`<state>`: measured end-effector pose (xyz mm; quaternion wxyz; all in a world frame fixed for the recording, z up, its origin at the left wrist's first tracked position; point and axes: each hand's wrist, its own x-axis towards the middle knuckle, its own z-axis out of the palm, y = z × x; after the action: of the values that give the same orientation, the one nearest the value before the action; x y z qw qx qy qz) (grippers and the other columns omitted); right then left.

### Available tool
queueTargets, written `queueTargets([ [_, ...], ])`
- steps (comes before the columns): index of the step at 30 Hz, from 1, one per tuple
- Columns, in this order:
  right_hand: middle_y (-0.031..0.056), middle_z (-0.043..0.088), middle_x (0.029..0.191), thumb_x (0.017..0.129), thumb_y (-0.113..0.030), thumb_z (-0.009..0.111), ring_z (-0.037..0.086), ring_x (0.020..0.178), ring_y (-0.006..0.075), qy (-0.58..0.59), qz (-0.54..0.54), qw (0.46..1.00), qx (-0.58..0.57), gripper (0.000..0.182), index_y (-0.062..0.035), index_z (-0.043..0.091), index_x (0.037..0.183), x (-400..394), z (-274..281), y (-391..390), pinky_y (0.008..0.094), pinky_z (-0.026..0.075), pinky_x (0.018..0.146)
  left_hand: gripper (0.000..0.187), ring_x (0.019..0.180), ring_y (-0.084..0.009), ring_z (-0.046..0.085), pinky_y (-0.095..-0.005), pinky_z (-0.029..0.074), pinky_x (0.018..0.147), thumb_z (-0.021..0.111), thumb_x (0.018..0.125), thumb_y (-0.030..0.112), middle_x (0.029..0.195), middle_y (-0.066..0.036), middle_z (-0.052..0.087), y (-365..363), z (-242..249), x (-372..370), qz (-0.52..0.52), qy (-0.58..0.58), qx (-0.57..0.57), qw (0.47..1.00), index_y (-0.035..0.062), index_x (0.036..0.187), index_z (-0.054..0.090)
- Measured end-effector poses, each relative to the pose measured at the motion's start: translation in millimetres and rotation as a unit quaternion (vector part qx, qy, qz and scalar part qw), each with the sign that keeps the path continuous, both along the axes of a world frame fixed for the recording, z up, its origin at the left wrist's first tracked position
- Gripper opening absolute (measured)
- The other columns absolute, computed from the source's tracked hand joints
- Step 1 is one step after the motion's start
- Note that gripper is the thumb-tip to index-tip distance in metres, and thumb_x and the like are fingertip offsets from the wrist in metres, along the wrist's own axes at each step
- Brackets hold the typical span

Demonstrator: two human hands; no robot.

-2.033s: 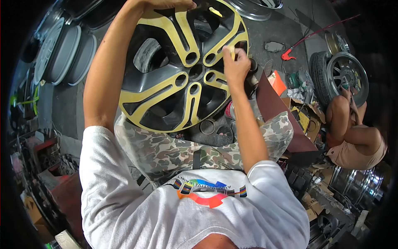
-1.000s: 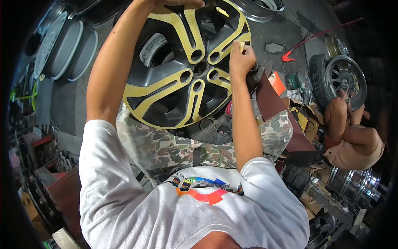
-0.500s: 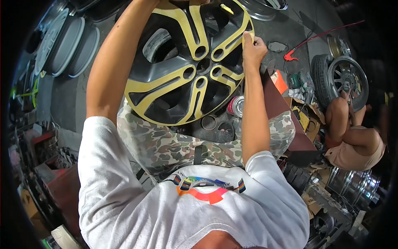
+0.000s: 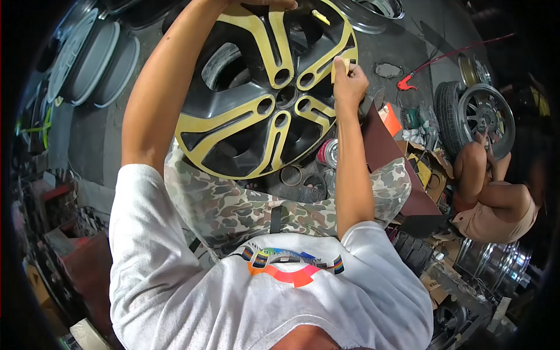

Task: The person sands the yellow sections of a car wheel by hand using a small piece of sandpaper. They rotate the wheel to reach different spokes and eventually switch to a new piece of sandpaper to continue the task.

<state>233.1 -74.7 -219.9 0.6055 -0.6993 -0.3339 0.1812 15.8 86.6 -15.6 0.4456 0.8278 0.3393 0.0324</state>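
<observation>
A black alloy wheel [image 4: 224, 105] with yellow spoke faces and a yellow outer edge leans tilted over my lap. At its far edge my left hand [image 4: 284, 3] is mostly cut off by the top of the view; the visible fingers curl on the wheel. My right hand [image 4: 350, 84] pinches a small folded yellowish piece [image 4: 340, 69], perhaps sandpaper, against the wheel's right edge. A short yellow strip [image 4: 320, 17] shows near the upper edge of the wheel. Below the wheel's right side stands a red and white can [image 4: 328, 153], partly behind my right forearm.
Grey rims [image 4: 96, 64] stand at the left. A red air blow gun [image 4: 406, 81] on its hose lies on the floor at right. Beyond it, another person [image 4: 490, 192] sits by a tyred wheel [image 4: 487, 116]. An open cardboard box [image 4: 429, 163] stands nearer.
My right hand has moved a little down and left along the wheel's edge, with the yellowish piece now showing more. The left hand stays at the far edge.
</observation>
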Motion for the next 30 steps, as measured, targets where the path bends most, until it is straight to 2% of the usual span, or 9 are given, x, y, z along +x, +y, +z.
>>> queueTargets([
  [7, 0.0045, 0.064, 0.066, 0.084, -0.029, 0.082, 0.056, 0.063, 0.0108, 0.054, 0.0, 0.998, 0.024, 0.037, 0.0054, 0.07, 0.078, 22.4, 10.0, 23.9, 0.0316, 0.046, 0.061, 0.038, 0.099, -0.0188, 0.062, -0.0352, 0.051, 0.089, 0.069, 0.093, 0.02, 0.106, -0.007, 0.071, -8.3, 6.4, 0.5, 0.006, -0.001, -0.001, 1.0, 0.0033, 0.127, 0.067],
  [9, 0.0048, 0.065, 0.067, 0.084, -0.029, 0.082, 0.058, 0.065, 0.0112, -0.062, 0.007, 0.998, -0.029, 0.036, 0.0049, 0.07, 0.08, 21.2, -3.7, 11.3, 0.0313, 0.048, 0.063, 0.038, 0.099, -0.0186, 0.062, -0.0352, 0.051, 0.089, 0.069, 0.093, 0.021, 0.106, -0.008, 0.071, -1.9, 4.6, 1.6, 0.0, -0.004, 0.014, 1.0, 0.0034, 0.127, 0.067],
  [11, 0.0063, 0.066, 0.067, 0.085, -0.026, 0.081, 0.058, 0.064, 0.0111, 0.034, 0.036, 0.999, 0.015, 0.033, 0.0046, 0.07, 0.081, -3.3, -12.9, -10.0, 0.0312, 0.048, 0.062, 0.039, 0.099, -0.0183, 0.063, -0.0353, 0.051, 0.089, 0.07, 0.092, 0.022, 0.105, -0.008, 0.071, 2.7, -3.3, 0.3, -0.013, -0.001, 0.034, 0.999, 0.0036, 0.126, 0.067],
  [13, 0.0033, 0.065, 0.067, 0.087, -0.025, 0.08, 0.057, 0.063, 0.009, 0.0, 0.026, 0.999, 0.02, 0.032, 0.0045, 0.07, 0.08, 14.3, -9.5, 2.3, 0.0294, 0.046, 0.059, 0.038, 0.099, -0.0179, 0.062, -0.0351, 0.051, 0.089, 0.069, 0.093, 0.022, 0.105, -0.007, 0.071, 1.7, -11.6, -2.8, -0.016, -0.015, 0.032, 0.999, 0.0039, 0.127, 0.067],
  [14, 0.0014, 0.064, 0.069, 0.088, -0.024, 0.08, 0.054, 0.062, 0.0069, 0.069, 0.029, 0.997, 0.027, 0.032, 0.0047, 0.07, 0.08, 24.1, -5.3, 10.1, 0.0273, 0.043, 0.057, 0.04, 0.099, -0.0177, 0.063, -0.0348, 0.051, 0.09, 0.07, 0.093, 0.022, 0.106, -0.007, 0.071, 4.6, -13.6, -1.3, -0.009, -0.011, 0.015, 1.0, 0.0038, 0.128, 0.067],
  [17, 0.0009, 0.064, 0.069, 0.088, -0.023, 0.08, 0.052, 0.062, 0.006, 0.097, 0.049, 0.994, 0.025, 0.03, 0.0047, 0.071, 0.082, 28.6, 8.6, 7.9, 0.0261, 0.042, 0.056, 0.041, 0.099, -0.0172, 0.063, -0.0339, 0.051, 0.089, 0.069, 0.093, 0.022, 0.106, -0.007, 0.072, 8.1, -5.8, 2.3, -0.01, -0.005, 0.013, 1.0, 0.0037, 0.13, 0.066],
  [21, 0.0, 0.061, 0.068, 0.089, -0.024, 0.08, 0.051, 0.062, 0.006, 0.08, 0.065, 0.993, 0.053, 0.031, 0.0046, 0.07, 0.083, 16.0, -6.1, 0.8, 0.0264, 0.042, 0.056, 0.041, 0.096, -0.0161, 0.062, -0.0329, 0.051, 0.087, 0.069, 0.094, 0.021, 0.104, -0.006, 0.071, 4.0, -5.0, -2.6, -0.007, -0.007, 0.046, 0.999, 0.0036, 0.131, 0.066],
  [23, 0.0, 0.061, 0.067, 0.089, -0.027, 0.081, 0.051, 0.062, 0.0061, 0.047, 0.076, 0.995, 0.049, 0.034, 0.0045, 0.07, 0.082, 19.1, 2.6, -1.6, 0.0268, 0.041, 0.056, 0.042, 0.097, -0.0164, 0.061, -0.0342, 0.05, 0.089, 0.069, 0.093, 0.022, 0.102, -0.006, 0.07, -9.2, 6.6, 1.0, 0.034, 0.013, -0.026, 0.999, 0.003, 0.13, 0.066],
  [30, -0.0016, 0.06, 0.066, 0.089, -0.023, 0.081, 0.05, 0.059, 0.0047, 0.012, 0.082, 0.996, 0.015, 0.029, 0.0022, 0.07, 0.081, -10.5, 2.5, -17.6, 0.0248, 0.038, 0.053, 0.042, 0.1, -0.0185, 0.062, -0.0352, 0.05, 0.09, 0.069, 0.093, 0.021, 0.105, -0.007, 0.071, -1.5, -1.0, 1.2, 0.004, 0.013, 0.023, 1.0, 0.0025, 0.13, 0.066],
])
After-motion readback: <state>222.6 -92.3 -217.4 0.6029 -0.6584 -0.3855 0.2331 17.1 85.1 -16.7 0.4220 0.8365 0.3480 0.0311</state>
